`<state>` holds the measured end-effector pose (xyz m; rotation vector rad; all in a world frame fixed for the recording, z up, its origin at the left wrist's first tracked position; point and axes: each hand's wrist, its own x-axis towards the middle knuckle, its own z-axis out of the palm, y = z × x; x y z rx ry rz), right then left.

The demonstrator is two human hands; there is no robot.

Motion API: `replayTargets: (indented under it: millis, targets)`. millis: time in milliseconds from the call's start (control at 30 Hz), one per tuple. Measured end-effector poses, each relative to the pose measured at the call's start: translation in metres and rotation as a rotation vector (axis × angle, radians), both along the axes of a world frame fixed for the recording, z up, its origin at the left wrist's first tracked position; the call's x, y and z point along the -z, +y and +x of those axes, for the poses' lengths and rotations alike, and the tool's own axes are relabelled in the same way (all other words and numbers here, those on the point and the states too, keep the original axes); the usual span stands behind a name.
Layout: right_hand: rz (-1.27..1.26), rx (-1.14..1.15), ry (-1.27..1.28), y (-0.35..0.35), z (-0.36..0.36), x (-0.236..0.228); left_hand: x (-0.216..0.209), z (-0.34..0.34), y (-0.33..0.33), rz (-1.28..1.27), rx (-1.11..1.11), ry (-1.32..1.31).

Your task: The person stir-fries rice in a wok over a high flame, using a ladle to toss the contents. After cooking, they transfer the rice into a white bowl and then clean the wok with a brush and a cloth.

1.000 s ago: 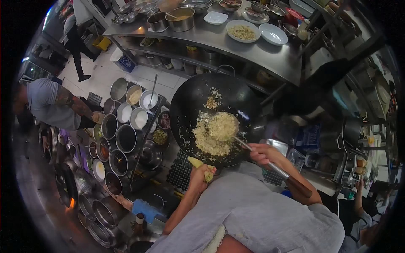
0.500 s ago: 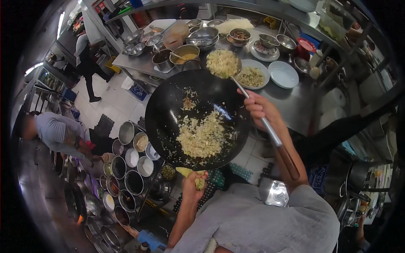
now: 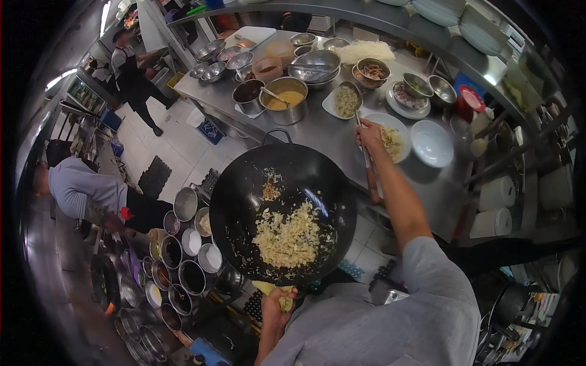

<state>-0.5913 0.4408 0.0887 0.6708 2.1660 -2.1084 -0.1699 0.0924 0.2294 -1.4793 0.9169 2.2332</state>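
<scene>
My left hand (image 3: pixel 276 311) grips the near handle of a large black wok (image 3: pixel 241 180) through a yellow cloth (image 3: pixel 271 288). Chopped pale fried rice (image 3: pixel 287 235) lies in the wok's bottom, with a small browned heap farther up its wall. In my right hand (image 3: pixel 370 135) is the long handle of a ladle (image 3: pixel 371 177), its bowl full of rice and held over a white dish (image 3: pixel 329 105) on the steel counter. Whether bowl and dish touch, I cannot tell. Partly behind my right hand stands a white plate of rice (image 3: pixel 394 137).
Beside that plate is a pale bowl (image 3: pixel 432 143). A steel pot of yellow liquid (image 3: pixel 287 100) and several metal bowls cover the counter (image 3: pixel 421 189). Containers of ingredients (image 3: pixel 192 268) stand left of the wok. One person bends at left (image 3: pixel 91 189); another stands farther back (image 3: pixel 131 70).
My right hand has carried the loaded ladle from above the wok's far edge to the white dish on the counter. The wok sits lower in view, still held by my left hand.
</scene>
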Motion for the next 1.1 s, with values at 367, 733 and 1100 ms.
replayTargets:
  millis: [367,733,1100]
  targets:
    - [1.024,-0.09,0.302,0.005,-0.003,0.014,0.004,-0.005,0.001,0.017,-0.026,0.012]
    - [0.815,0.01,0.332,-0.002,0.005,-0.027,0.004,0.014,-0.013,0.016,0.051,0.048]
    - [0.127,0.032,0.396,-0.087,0.323,-0.239,0.038,0.075,-0.031,0.248,0.217,0.058]
